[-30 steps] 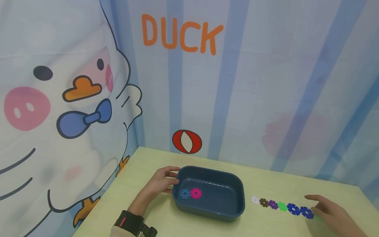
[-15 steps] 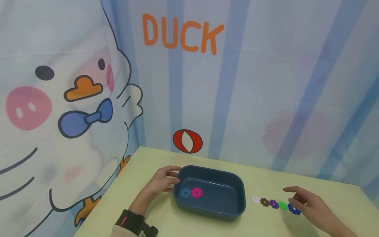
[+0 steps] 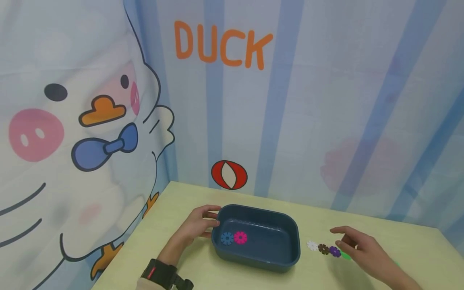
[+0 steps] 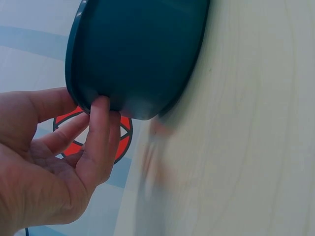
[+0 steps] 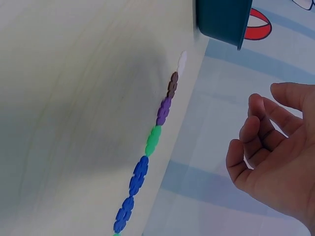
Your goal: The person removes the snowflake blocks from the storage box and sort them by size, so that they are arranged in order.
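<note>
The left hand (image 3: pixel 197 222) is gripping the near end of the dark blue tray (image 3: pixel 261 262), with one finger going behind the rim and the others touching the outside wall. The right hand (image 3: pixel 362 249) is holding nothing; its fingers are bending loosely, and a small gap is showing between thumb and pointing finger. It is hovering above a row of toy flowers (image 5: pixel 153 140).

For working well here, I think the left fingers should be holding the tray still, not squeezing or tipping it. The right thumb and finger should be coming down on both edges of just one flower. The flowers are thin and close together, so a sloppy pinch may be pushing the next one too.

The flowers are lying flat and round, so no single one is pointing anywhere. The row is making the long line: the white flower (image 3: pixel 312 245) is sitting past the right fingertips, nearest the tray. Brown (image 3: pixel 324 249) and purple (image 3: pixel 335 251) are coming next, by the thumb tip, then green (image 3: pixel 346 255), partly hiding under the hand. Two dark blue flowers (image 5: pixel 138 176) are following. The tray's long way is running from the left fingers toward the right ones. Inside, a blue flower (image 3: pixel 226 238) and a pink flower (image 3: pixel 240 237) are lying near the left fingertips.
</note>
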The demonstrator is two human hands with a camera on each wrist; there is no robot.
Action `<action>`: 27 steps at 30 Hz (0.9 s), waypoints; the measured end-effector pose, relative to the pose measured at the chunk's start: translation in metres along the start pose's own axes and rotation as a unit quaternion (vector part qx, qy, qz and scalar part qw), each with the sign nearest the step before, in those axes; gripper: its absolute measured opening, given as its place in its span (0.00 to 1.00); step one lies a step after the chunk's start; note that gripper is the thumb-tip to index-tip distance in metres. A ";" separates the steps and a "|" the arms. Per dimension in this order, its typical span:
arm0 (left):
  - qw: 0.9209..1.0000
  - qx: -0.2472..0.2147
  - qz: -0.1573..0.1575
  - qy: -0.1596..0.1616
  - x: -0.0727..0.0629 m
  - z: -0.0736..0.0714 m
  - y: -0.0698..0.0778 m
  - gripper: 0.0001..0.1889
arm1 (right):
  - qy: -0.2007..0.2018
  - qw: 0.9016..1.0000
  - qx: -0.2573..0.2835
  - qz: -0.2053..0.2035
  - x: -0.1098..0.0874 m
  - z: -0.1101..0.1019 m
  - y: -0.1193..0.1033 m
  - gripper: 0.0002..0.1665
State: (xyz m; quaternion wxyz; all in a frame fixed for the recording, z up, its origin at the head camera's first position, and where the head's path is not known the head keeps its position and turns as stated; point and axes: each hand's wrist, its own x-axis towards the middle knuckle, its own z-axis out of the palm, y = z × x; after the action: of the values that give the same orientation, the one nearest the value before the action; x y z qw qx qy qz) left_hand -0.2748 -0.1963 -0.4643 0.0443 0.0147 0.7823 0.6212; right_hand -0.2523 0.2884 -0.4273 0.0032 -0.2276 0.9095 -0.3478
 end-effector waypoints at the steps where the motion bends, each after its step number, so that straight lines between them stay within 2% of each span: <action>1: 1.000 0.000 -0.001 0.001 0.000 0.000 0.000 0.27 | 0.002 1.000 -0.002 0.001 0.001 0.002 -0.002 0.20; 9: 1.000 0.002 -0.001 0.000 -0.001 -0.001 -0.001 0.27 | -0.014 0.999 0.015 -0.028 0.014 0.009 -0.015 0.19; 16: 1.000 -0.003 -0.003 -0.004 -0.001 -0.002 0.000 0.26 | -0.003 0.997 0.032 -0.072 0.026 0.015 -0.025 0.18; 27: 1.000 0.003 -0.006 -0.006 0.003 0.000 -0.002 0.26 | -0.025 0.998 0.027 -0.043 0.048 0.025 -0.046 0.19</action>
State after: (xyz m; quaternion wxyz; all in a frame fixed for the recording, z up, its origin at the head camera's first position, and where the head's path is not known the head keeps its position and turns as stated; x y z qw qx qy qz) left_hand -0.2782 -0.1968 -0.4668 0.0526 0.0138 0.7839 0.6184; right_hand -0.2722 0.2227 -0.4093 0.0175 -0.2748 0.8889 -0.3661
